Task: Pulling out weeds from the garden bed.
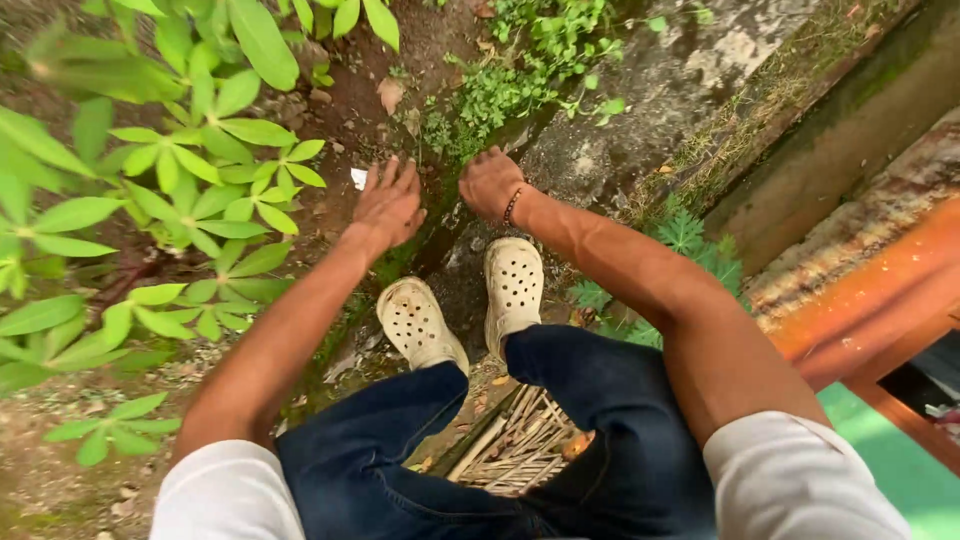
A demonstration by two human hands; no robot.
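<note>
The right hand (490,183) curls into the low weeds (480,100), fingertips hidden; its hold cannot be told. Left of the weeds, the left hand (388,205) spreads wide, empty, over bare soil (350,100).

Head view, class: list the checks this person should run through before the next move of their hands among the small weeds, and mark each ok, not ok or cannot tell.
1. Left hand free of tools, fingers spread over the soil: ok.
2. Right hand gripping anything: cannot tell, its fingers curl downward out of sight.
3. Small weeds within reach, just beyond both hands: ok.
4. Footing: both pale clogs flat on damp, mossy ground: ok, though possibly slippery.
5. Large-leafed plant crowds the left arm: not ok.
</note>
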